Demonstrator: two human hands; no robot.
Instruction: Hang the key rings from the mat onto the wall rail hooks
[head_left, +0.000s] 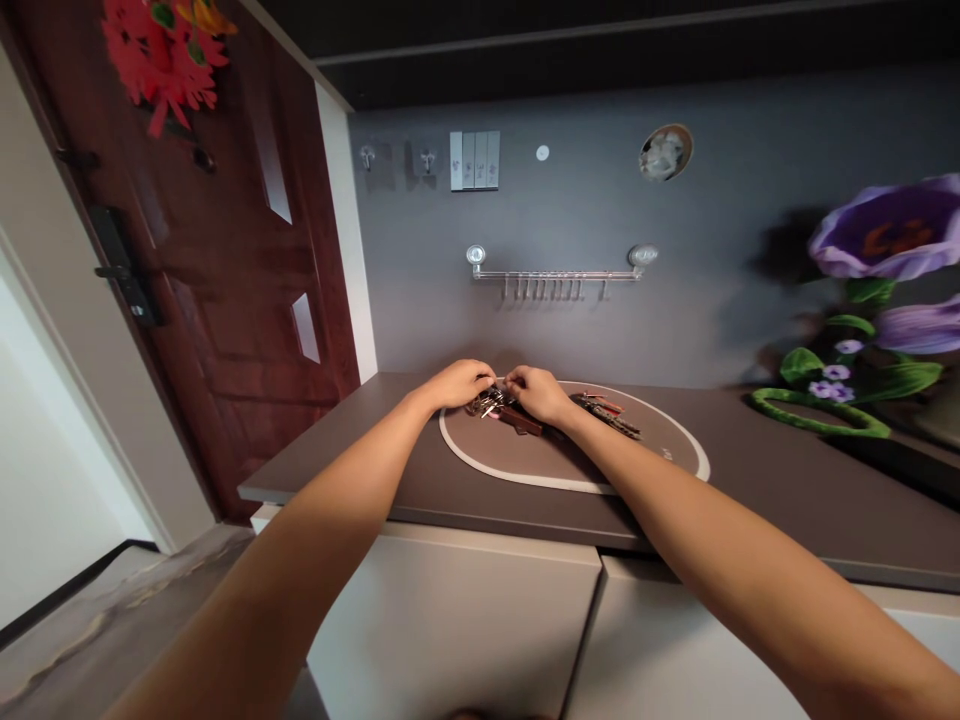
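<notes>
A bunch of keys (490,403) lies near the left end of the oval mat (570,472). My left hand (463,382) comes over it from the left, fingers curled and pinching at its top edge. Facing it, my right hand (537,393) is closed too, thumb and fingertips pressed together over the same keys. Exactly what part each hand pinches is too small to make out. A brown leather-like piece (520,421) rests just in front of the keys, below my right hand. Right of that wrist lies a second pile of small dark and orange items (609,414), partly hidden by my forearm.
The mat sits on a dark countertop (405,478) above pale cabinet doors (457,610). A hook rail (559,276) is fixed on the grey wall behind. Purple artificial flowers (889,235) stand at the right, and a dark red door (217,330) is at the left.
</notes>
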